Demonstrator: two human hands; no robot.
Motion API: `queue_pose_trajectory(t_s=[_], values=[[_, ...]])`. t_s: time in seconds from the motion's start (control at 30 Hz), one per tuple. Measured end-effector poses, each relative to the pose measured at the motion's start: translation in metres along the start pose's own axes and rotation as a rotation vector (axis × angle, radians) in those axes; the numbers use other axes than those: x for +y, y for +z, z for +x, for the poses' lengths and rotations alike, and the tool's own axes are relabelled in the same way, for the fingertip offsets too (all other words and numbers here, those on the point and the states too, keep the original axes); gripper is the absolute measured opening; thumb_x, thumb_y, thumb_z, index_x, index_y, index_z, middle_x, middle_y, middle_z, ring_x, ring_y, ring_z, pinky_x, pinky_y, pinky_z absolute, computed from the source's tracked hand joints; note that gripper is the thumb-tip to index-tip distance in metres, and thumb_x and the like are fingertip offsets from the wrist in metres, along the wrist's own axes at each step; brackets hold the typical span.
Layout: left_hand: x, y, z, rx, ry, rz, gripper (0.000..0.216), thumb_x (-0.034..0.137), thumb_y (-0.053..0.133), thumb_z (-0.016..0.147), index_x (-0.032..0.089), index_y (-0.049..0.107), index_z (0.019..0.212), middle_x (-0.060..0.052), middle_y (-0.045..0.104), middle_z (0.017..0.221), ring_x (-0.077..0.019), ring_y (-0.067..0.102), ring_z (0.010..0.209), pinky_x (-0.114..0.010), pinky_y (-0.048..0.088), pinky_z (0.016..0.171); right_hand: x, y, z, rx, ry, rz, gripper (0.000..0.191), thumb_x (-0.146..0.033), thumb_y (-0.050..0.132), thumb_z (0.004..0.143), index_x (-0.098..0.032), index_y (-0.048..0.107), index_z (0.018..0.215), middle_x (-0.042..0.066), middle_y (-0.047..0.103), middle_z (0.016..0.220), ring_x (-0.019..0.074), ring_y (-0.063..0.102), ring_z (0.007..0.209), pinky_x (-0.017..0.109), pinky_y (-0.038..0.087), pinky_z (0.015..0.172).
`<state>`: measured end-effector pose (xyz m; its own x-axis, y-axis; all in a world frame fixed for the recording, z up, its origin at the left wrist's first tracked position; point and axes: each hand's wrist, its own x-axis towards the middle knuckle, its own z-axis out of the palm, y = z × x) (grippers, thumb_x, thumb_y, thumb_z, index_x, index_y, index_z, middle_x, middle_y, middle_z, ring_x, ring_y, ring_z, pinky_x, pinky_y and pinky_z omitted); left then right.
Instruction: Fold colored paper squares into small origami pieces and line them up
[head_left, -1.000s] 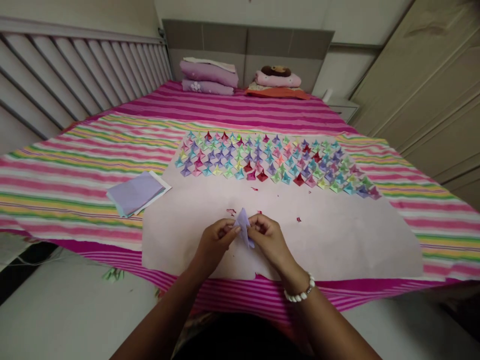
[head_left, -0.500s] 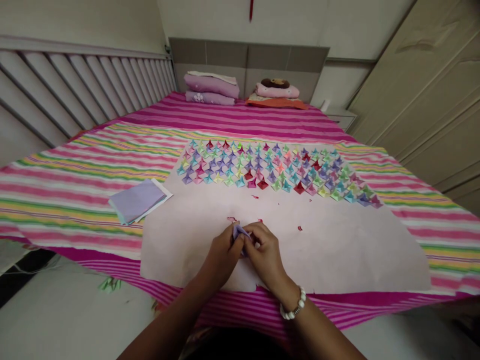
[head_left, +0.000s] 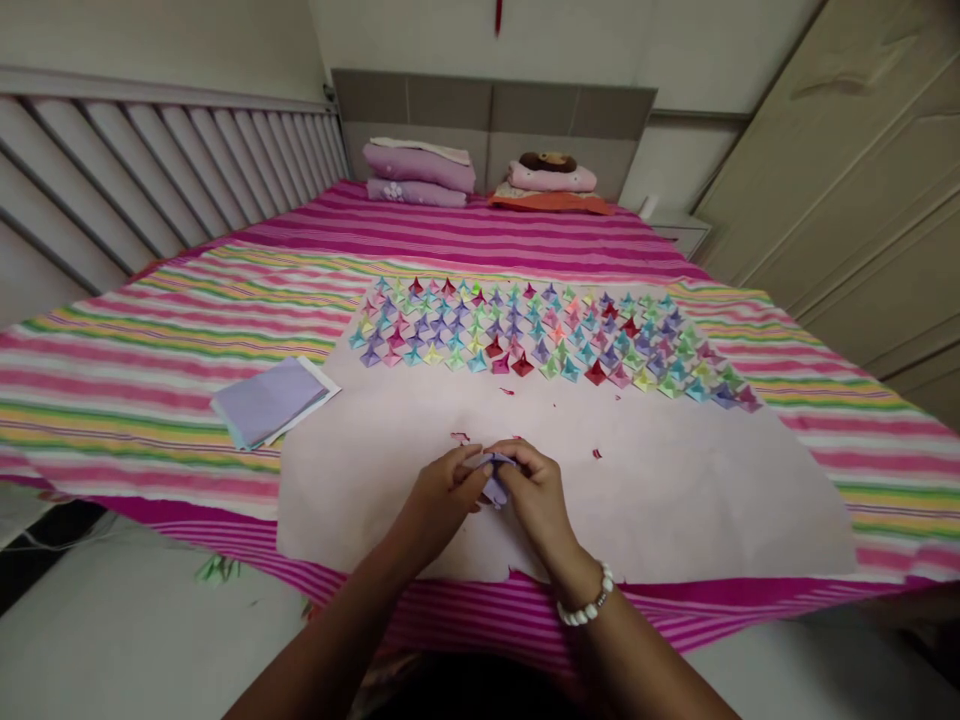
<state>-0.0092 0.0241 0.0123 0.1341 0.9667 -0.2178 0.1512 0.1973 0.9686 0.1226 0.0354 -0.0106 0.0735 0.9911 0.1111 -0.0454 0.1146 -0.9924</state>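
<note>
Left hand (head_left: 441,492) and right hand (head_left: 536,492), both nearly closed, pinch a purple folded paper (head_left: 495,490) between them, with a pale sheet (head_left: 675,500) beneath; light and easily creased, it likely suits gentle edge holds.

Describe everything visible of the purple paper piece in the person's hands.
The purple paper piece is small, light purple and looks like thin, matte paper. It is folded, with a darker crease or opening near its top, and its lower part sticks out below the fingers. The left hand and right hand pinch it from either side, over the pale sheet. Fingers hide much of it, so its full shape cannot be told.
</note>
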Motion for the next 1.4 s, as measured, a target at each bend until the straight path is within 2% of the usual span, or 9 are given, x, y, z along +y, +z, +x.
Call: queue_pose_trajectory(t_s=[0.1, 0.17, 0.27, 0.33, 0.57, 0.83, 0.97, 1.23, 1.4], values=[[-0.003, -0.009, -0.004, 0.073, 0.104, 0.132, 0.048, 0.036, 0.060, 0.081, 0.016, 0.054, 0.124, -0.011, 0.069, 0.102, -0.0223, 0.068, 0.087, -0.033, 0.054, 0.073, 0.001, -0.003, 0.004, 0.026, 0.065, 0.025, 0.016, -0.016, 0.057, 0.065, -0.021, 0.072, 0.070, 0.001, 0.067, 0.073, 0.0169, 0.056, 0.066, 0.028, 0.044, 0.061], [-0.006, -0.016, -0.006, 0.123, 0.284, 0.242, 0.034, 0.031, 0.056, 0.084, 0.019, 0.058, 0.116, -0.013, 0.061, 0.122, -0.0247, 0.061, 0.107, -0.037, 0.052, 0.085, 0.002, -0.004, 0.005, 0.032, 0.099, 0.048, 0.016, -0.016, 0.058, 0.064, -0.021, 0.072, 0.069, 0.001, 0.067, 0.070, 0.0165, 0.055, 0.064, 0.028, 0.043, 0.060], [-0.010, -0.023, -0.007, 0.065, 0.571, 0.397, 0.022, 0.018, 0.051, 0.085, 0.023, 0.065, 0.102, -0.011, 0.049, 0.137, -0.0241, 0.050, 0.124, -0.039, 0.045, 0.097, 0.002, -0.004, 0.005, 0.022, 0.153, 0.099, 0.014, -0.017, 0.059, 0.062, -0.020, 0.072, 0.067, 0.000, 0.066, 0.065, 0.0155, 0.053, 0.060, 0.027, 0.041, 0.057], [-0.010, -0.023, -0.007, 0.000, 0.629, 0.492, 0.026, 0.013, 0.049, 0.084, 0.025, 0.067, 0.099, -0.010, 0.047, 0.138, -0.0239, 0.049, 0.124, -0.039, 0.045, 0.097, 0.000, -0.002, 0.004, 0.003, 0.192, 0.140, 0.013, -0.017, 0.059, 0.062, -0.019, 0.071, 0.066, -0.001, 0.064, 0.060, 0.0144, 0.052, 0.056, 0.026, 0.040, 0.056], [-0.006, -0.022, -0.001, -0.063, 0.583, 0.544, 0.026, 0.014, 0.053, 0.084, 0.028, 0.070, 0.097, -0.006, 0.061, 0.124, -0.0213, 0.056, 0.116, -0.037, 0.045, 0.098, -0.007, -0.001, 0.001, -0.111, 0.335, 0.301, 0.007, -0.022, 0.066, 0.065, -0.017, 0.070, 0.067, -0.002, 0.060, 0.057, 0.0119, 0.049, 0.055, 0.025, 0.036, 0.057], [-0.003, -0.023, -0.001, 0.059, 0.374, 0.147, 0.009, 0.024, 0.063, 0.078, 0.019, 0.069, 0.080, -0.007, 0.069, 0.095, -0.0194, 0.064, 0.088, -0.027, 0.050, 0.071, -0.009, -0.005, 0.000, -0.212, 0.279, 0.325, 0.040, -0.051, 0.057, 0.083, -0.017, 0.059, 0.062, -0.001, 0.055, 0.048, 0.0121, 0.045, 0.049, 0.027, 0.032, 0.055], [0.000, -0.023, -0.001, 0.025, 0.235, -0.042, 0.014, 0.029, 0.064, 0.078, 0.016, 0.068, 0.080, -0.004, 0.071, 0.083, -0.0176, 0.064, 0.077, -0.027, 0.050, 0.070, -0.011, -0.007, -0.004, -0.281, 0.302, 0.333, 0.033, -0.048, 0.063, 0.081, -0.018, 0.059, 0.069, -0.001, 0.057, 0.049, 0.0116, 0.046, 0.049, 0.026, 0.032, 0.055], [0.000, -0.020, -0.002, 0.034, 0.197, -0.145, 0.016, 0.032, 0.064, 0.078, 0.017, 0.066, 0.079, -0.002, 0.069, 0.074, -0.0158, 0.063, 0.075, -0.027, 0.049, 0.073, -0.012, -0.010, -0.009, -0.349, 0.271, 0.245, 0.030, -0.043, 0.062, 0.083, -0.016, 0.068, 0.074, -0.002, 0.056, 0.048, 0.0097, 0.043, 0.047, 0.026, 0.032, 0.054], [0.001, -0.016, -0.002, 0.041, 0.167, -0.144, 0.018, 0.033, 0.066, 0.076, 0.016, 0.064, 0.073, 0.000, 0.066, 0.067, -0.0133, 0.059, 0.066, -0.025, 0.046, 0.064, -0.013, -0.011, -0.008, -0.369, 0.252, 0.162, 0.030, -0.045, 0.065, 0.079, -0.016, 0.070, 0.073, -0.001, 0.060, 0.057, 0.0089, 0.042, 0.047, 0.025, 0.032, 0.051]])
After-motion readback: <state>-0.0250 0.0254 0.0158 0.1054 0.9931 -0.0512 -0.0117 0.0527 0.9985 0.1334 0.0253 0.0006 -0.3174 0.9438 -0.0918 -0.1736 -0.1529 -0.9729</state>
